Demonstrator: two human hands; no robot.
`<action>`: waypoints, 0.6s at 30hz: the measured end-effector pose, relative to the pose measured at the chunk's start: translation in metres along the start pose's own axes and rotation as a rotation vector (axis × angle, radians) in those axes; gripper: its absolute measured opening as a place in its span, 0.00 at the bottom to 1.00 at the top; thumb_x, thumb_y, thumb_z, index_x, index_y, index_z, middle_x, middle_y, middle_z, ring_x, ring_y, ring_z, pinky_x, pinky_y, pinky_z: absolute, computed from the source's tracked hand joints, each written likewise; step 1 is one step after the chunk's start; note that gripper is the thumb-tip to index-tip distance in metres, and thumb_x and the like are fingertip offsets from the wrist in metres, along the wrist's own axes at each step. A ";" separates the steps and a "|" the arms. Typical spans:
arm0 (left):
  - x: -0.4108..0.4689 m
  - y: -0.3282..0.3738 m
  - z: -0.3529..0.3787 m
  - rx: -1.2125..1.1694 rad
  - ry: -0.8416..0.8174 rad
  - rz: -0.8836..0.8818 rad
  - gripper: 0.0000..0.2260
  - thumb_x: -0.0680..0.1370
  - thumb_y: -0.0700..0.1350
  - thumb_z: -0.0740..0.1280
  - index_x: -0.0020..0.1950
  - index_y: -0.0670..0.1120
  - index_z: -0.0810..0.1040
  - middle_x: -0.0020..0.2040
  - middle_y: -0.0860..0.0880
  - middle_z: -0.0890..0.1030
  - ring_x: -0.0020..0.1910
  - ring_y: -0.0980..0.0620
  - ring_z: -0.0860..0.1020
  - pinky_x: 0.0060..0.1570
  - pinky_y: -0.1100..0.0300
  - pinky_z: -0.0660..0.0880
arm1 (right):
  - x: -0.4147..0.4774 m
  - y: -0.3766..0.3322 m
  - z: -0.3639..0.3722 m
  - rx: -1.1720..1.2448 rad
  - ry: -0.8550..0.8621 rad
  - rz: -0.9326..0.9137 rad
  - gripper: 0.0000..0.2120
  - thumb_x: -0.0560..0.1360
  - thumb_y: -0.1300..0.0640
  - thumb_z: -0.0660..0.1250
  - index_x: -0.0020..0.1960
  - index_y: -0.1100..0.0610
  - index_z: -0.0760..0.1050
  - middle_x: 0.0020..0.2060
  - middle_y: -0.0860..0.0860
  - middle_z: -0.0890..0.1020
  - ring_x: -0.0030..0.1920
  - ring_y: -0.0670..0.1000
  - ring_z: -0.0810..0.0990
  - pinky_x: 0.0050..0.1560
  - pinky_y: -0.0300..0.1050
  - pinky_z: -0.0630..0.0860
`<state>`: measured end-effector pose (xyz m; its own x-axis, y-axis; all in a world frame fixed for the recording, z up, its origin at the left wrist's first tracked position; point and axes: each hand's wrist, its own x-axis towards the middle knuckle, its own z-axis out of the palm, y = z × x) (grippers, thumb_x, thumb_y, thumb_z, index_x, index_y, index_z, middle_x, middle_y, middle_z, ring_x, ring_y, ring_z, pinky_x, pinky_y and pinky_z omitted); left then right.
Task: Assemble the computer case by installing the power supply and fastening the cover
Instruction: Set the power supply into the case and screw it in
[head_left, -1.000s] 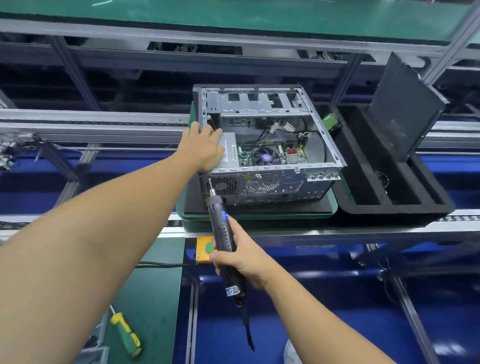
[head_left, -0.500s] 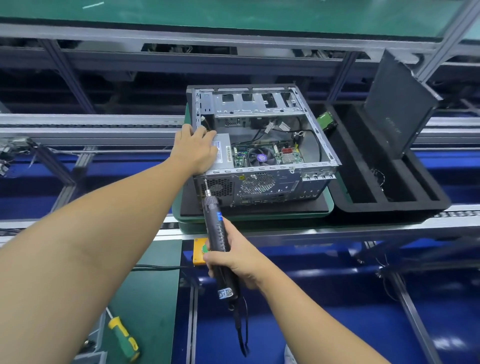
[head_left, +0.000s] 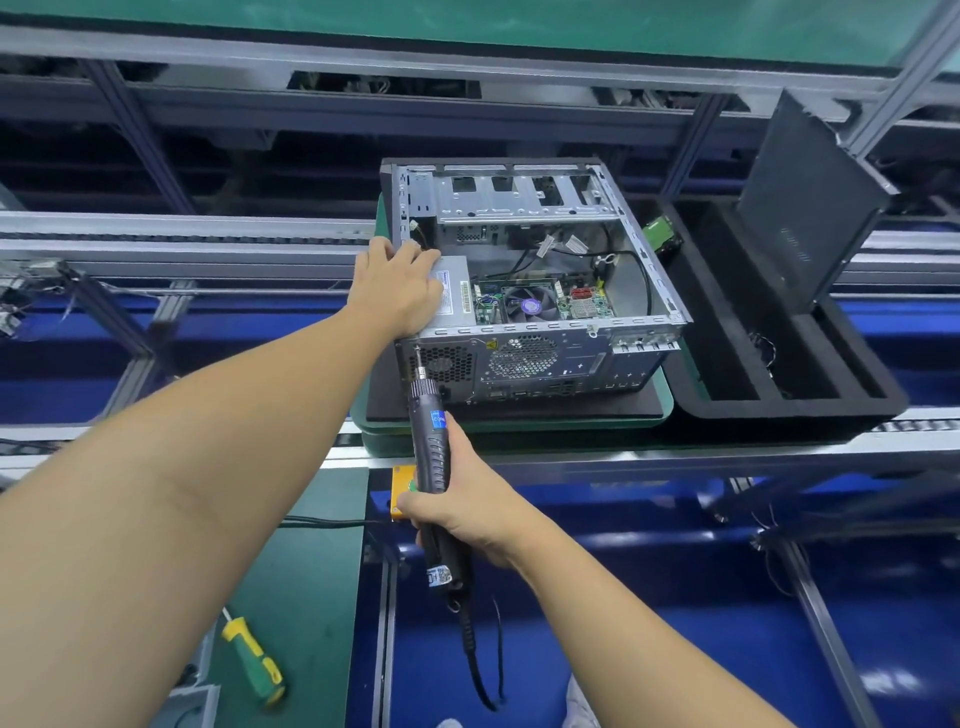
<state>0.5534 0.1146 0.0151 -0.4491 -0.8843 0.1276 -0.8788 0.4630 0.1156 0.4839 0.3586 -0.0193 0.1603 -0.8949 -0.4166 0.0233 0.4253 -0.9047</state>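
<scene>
An open metal computer case (head_left: 644, 291) lies on its side on a green pallet (head_left: 665, 400), its rear panel toward me. The grey power supply (head_left: 457, 296) sits in the case's near left corner. My left hand (head_left: 397, 286) presses flat on the power supply and the case's left edge. My right hand (head_left: 462, 504) grips a black electric screwdriver (head_left: 431, 441); its bit touches the rear panel's upper left corner beside the power supply's grille. The dark case cover (head_left: 810, 208) leans upright in a black foam tray (head_left: 779, 374) at the right.
The pallet rides a conveyor with aluminium rails (head_left: 182, 228). A yellow-green hand screwdriver (head_left: 254, 660) lies on the green mat at lower left. An orange button box (head_left: 402, 488) hangs under the near rail. A green circuit board (head_left: 660, 234) sits behind the case.
The view has shifted slightly, so the case sits a little lower left. Both hands keep their places; the screwdriver bit stays at the rear panel's upper left corner.
</scene>
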 end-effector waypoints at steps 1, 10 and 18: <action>0.000 0.000 -0.001 0.003 -0.001 -0.002 0.22 0.82 0.51 0.50 0.76 0.52 0.65 0.71 0.52 0.70 0.62 0.43 0.62 0.63 0.48 0.62 | 0.000 -0.002 0.002 0.003 0.005 0.009 0.50 0.70 0.59 0.74 0.82 0.40 0.49 0.44 0.44 0.81 0.40 0.48 0.81 0.45 0.46 0.80; -0.004 0.002 -0.002 0.035 0.009 -0.012 0.22 0.82 0.51 0.49 0.77 0.52 0.64 0.71 0.53 0.70 0.61 0.44 0.63 0.63 0.49 0.62 | -0.002 -0.006 0.006 0.283 -0.041 -0.017 0.38 0.72 0.67 0.71 0.71 0.35 0.65 0.38 0.53 0.79 0.37 0.55 0.77 0.38 0.49 0.80; -0.004 0.002 -0.002 0.020 0.011 -0.014 0.22 0.82 0.51 0.49 0.77 0.53 0.64 0.71 0.54 0.70 0.62 0.44 0.63 0.63 0.49 0.63 | 0.001 -0.005 0.005 0.342 -0.048 -0.057 0.35 0.72 0.68 0.70 0.68 0.36 0.69 0.38 0.53 0.77 0.34 0.54 0.75 0.36 0.49 0.78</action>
<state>0.5539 0.1186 0.0164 -0.4351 -0.8899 0.1367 -0.8880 0.4492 0.0981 0.4889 0.3568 -0.0149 0.1950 -0.9147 -0.3540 0.3612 0.4026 -0.8411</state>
